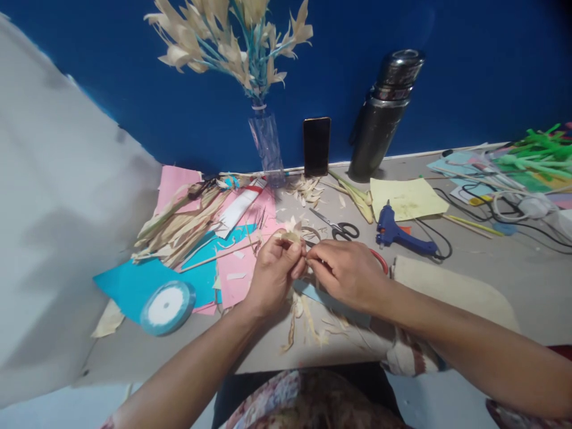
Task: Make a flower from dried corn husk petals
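Note:
My left hand [272,271] is closed on a small pale husk flower [292,229], whose pointed petals stick up above the thumb and fingers. Right beside it, the thumb and fingertips of my right hand [348,274] are pinched together near the flower's base. What they grip is too small to make out. Just beyond my hands lie black-handled scissors [344,230]. A red curved handle [379,261] shows behind my right wrist. Loose husk scraps [308,316] are scattered on the table below my hands.
Left are dried husks [167,232], pink paper [232,286], blue paper [120,289] and a ribbon roll [167,307]. Behind stand a bottle of husk flowers [267,143], a phone [316,146] and a flask [379,119]. Right lie a corded blue glue gun [402,237] and green pipe cleaners [540,155].

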`<state>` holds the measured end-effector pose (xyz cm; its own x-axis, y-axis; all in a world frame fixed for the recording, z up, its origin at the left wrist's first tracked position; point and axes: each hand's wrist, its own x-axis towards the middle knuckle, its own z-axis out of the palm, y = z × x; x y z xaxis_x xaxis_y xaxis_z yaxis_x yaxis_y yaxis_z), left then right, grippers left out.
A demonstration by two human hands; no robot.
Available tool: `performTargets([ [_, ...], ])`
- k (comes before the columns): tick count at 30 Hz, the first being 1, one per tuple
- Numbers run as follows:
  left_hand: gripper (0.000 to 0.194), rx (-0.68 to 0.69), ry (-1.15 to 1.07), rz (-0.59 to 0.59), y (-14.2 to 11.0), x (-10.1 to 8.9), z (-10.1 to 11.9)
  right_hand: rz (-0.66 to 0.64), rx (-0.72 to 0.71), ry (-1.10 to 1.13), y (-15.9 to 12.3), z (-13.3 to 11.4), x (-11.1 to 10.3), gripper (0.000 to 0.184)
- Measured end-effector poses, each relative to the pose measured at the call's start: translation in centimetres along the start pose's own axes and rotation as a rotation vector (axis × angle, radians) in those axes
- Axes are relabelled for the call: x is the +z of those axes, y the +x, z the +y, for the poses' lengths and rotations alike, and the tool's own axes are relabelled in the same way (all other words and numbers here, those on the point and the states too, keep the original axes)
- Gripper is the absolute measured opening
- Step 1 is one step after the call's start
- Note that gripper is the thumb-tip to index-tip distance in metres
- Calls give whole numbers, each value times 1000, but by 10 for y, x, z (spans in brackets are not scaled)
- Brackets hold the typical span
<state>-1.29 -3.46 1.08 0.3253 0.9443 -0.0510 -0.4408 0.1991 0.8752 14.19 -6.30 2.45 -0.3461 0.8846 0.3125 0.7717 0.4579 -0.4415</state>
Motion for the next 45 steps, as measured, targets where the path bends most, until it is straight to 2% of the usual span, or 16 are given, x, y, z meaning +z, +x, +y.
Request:
performTargets([
  [5, 25, -17, 24, -9, -2, 0, -3, 38, 24, 23, 0, -1, 3, 20],
  [10, 26, -50, -45, -5, -1, 3, 1, 107, 85, 77, 1, -4, 5, 17],
  [16, 27, -55, -96, -10, 1, 3, 2, 142, 91, 129, 1, -5, 6, 15],
  [22, 27, -102, -104, -47, 1, 1, 4, 6, 164, 237, 3, -4, -3, 15],
  [26, 24, -68, -59, -78, 1, -1, 3, -43, 160, 240, 5, -3, -7, 16],
  [30, 25, -55, -48, -77, 0, -1, 2, -41, 137, 240, 5, -2, -7, 16],
  [36, 26, -27, -15, -32, -2, 1, 0, 36, 162, 256, 4, -5, -1, 17],
  [40, 29, -40, -44, -30, -2, 2, 2, 66, 230, 387, 5, -7, 1, 18],
  [45, 34, -115, -145, -42, 1, 2, 6, -35, 315, 641, 8, -6, -5, 18],
])
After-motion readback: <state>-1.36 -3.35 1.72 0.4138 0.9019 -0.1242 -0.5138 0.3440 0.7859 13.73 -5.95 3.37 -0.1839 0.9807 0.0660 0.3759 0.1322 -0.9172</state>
